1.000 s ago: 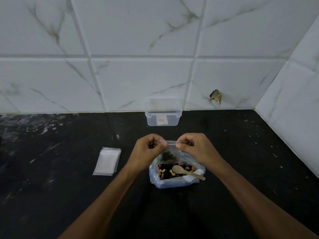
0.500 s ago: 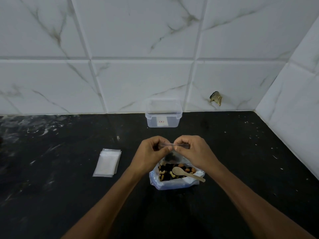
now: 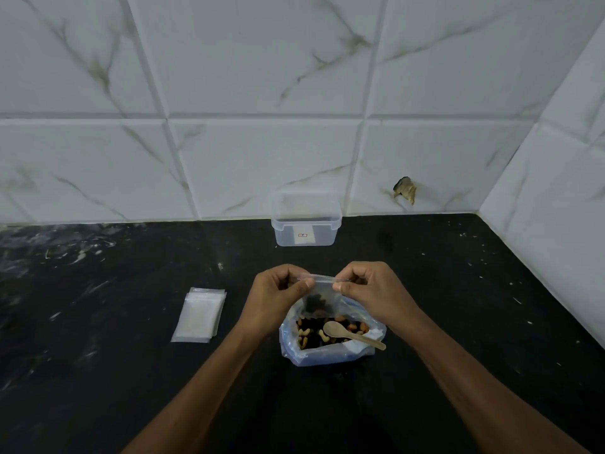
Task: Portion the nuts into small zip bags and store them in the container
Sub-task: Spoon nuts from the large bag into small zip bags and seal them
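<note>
A small clear zip bag (image 3: 320, 298) with dark nuts in its bottom hangs above the big bag. My left hand (image 3: 278, 296) pinches the left end of its top strip, and my right hand (image 3: 370, 293) pinches the right end. Below them a large clear bag of mixed nuts (image 3: 330, 352) lies open on the black counter, with a wooden spoon (image 3: 352, 334) resting on the nuts. A clear plastic container (image 3: 306, 234) without a lid stands at the back against the wall. A stack of empty zip bags (image 3: 199, 314) lies to the left.
The black counter (image 3: 98, 355) is speckled with white marks and ends at marble-look wall tiles at the back and right. A chipped hole (image 3: 405, 190) shows in the back wall tile.
Both hands shifted slightly along the small bag's top strip, and it now hangs lower with its nuts visible. Nothing else moved.
</note>
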